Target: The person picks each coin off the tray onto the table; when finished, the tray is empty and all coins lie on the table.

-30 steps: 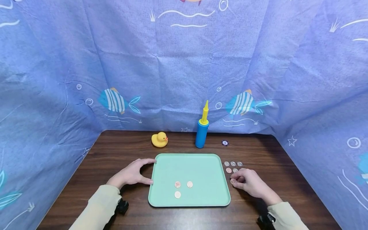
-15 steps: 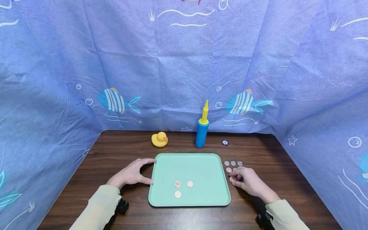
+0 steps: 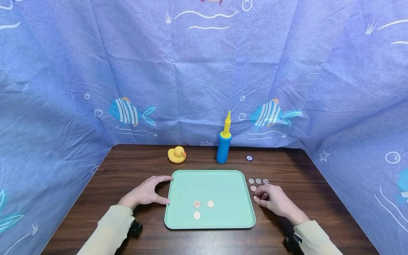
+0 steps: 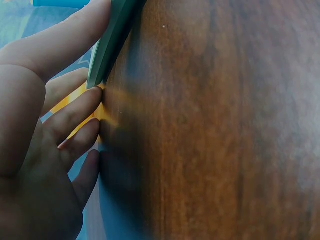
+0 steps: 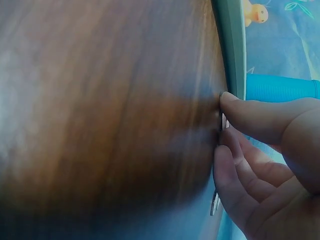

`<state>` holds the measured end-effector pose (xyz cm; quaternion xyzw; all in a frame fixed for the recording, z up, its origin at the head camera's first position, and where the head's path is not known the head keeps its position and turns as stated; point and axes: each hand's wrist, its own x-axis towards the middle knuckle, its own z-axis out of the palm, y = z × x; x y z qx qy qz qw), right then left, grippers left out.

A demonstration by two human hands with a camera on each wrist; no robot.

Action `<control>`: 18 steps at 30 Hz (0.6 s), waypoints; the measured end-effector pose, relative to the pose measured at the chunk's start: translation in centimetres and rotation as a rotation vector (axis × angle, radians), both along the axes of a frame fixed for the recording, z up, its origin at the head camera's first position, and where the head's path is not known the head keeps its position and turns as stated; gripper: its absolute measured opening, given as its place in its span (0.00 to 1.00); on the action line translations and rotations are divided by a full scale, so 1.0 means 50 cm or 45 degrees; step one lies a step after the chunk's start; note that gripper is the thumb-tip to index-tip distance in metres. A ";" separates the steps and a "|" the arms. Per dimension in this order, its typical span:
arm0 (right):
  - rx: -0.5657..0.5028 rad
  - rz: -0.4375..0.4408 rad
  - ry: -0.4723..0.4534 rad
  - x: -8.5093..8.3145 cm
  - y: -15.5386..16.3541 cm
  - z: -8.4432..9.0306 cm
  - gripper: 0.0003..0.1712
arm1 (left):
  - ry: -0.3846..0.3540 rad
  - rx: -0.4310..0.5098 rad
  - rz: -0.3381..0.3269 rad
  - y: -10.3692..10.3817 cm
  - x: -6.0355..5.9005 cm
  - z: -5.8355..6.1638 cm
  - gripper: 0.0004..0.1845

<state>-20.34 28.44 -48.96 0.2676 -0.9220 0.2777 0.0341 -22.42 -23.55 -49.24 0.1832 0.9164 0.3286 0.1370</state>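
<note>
Right hand [image 3: 274,201] edged nearer, three tray coins [image 3: 201,208]

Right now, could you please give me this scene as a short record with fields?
Left hand: fingers braced on the left edge of the green tray
Right hand: pinching a coin on the table, right of the tray
Tray contents: three coins
Loose coins: beyond the right hand
Far side: yellow duck, blue pump
</note>
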 end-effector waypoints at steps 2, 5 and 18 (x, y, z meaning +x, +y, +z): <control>-0.008 -0.016 -0.006 -0.001 -0.001 -0.001 0.09 | -0.006 0.008 0.001 0.000 -0.001 -0.001 0.48; -0.022 -0.033 -0.010 -0.003 -0.002 -0.003 0.09 | -0.003 0.010 0.001 -0.001 -0.001 -0.001 0.48; -0.027 -0.087 -0.034 -0.014 -0.006 -0.007 0.08 | -0.001 -0.002 0.007 0.001 -0.001 -0.002 0.48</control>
